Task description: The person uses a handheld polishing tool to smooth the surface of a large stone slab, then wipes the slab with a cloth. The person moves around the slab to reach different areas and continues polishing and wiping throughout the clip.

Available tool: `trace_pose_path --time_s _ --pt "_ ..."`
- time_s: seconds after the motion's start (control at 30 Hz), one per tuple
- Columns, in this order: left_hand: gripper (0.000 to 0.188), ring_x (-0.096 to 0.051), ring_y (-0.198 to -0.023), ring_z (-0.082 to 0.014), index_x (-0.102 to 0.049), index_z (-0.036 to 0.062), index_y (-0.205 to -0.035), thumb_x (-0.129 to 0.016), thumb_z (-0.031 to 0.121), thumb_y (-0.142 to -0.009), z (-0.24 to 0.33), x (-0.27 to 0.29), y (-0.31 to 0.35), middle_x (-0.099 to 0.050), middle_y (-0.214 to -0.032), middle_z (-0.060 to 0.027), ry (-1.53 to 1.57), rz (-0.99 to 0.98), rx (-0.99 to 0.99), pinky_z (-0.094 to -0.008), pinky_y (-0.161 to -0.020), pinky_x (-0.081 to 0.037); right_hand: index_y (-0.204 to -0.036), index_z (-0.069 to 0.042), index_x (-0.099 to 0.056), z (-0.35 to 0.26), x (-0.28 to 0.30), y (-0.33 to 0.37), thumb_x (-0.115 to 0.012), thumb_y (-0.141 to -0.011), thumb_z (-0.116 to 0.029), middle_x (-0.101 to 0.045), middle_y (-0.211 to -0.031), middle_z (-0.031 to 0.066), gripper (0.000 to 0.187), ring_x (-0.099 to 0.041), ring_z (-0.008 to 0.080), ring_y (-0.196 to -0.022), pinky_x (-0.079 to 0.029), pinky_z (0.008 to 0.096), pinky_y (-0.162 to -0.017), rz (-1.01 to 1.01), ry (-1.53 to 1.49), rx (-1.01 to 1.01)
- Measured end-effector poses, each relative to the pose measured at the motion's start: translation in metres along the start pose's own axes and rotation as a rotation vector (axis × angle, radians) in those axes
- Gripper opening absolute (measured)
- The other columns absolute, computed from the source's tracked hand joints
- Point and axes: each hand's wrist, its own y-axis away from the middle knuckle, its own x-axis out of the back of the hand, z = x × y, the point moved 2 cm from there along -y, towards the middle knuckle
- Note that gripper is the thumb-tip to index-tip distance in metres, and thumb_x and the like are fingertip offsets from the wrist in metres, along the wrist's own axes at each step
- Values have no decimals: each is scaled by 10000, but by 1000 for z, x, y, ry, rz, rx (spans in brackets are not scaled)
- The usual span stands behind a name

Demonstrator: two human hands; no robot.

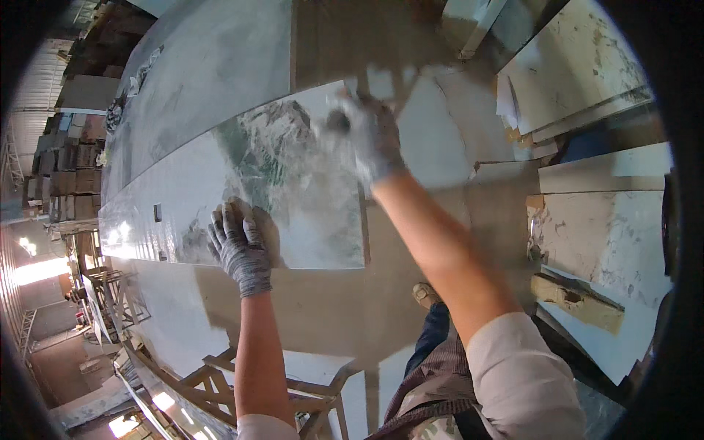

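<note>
the left hand (238,243) lies spread on the smeared slab (315,227), before the person, near its lower edge; the right hand (374,136) is blurred by its right edge, grip impossible to tell. steady left-palm pressure should best prevent sliding.

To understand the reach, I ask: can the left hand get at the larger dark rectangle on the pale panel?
Probably yes: the left hand rests on the pale panel, to the right of the larger dark rectangle, and nothing visible stands between them.
</note>
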Motion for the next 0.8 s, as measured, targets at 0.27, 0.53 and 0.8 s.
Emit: trace_pose_path --time_s 0.27,0.53,0.8 --pt "551 -348 -1394 -372 -450 147 -1454 -498 401 -967 -31 -3 6 -440 -1481 -162 15 57 -38 -486 -1155 -229 -1101 -130 -648 -5 -17 79 -743 -754 -278 -633 -1038 168 389 -619 374 -908 -502 470 -752 95 76 271" --pt "551 -338 -1403 -361 -449 136 -1454 -502 391 -968 -29 -3 5 -422 -1494 -168 -26 23 -16 -472 -1153 -225 -1114 -146 -662 -12 -6 148 -735 -768 -271 -594 -1266 190 375 -613 363 -1077 -508 483 -771 99 38 367" --pt "543 -328 -1406 -374 -452 136 -1452 -521 368 -966 -11 3 2 -415 -1501 -164 79 9 -66 -470 -1165 -236 -1067 -68 -627 9 -16 30 -738 -794 -273 -656 -952 150 358 -629 331 -915 -510 446 -726 97 195 92"
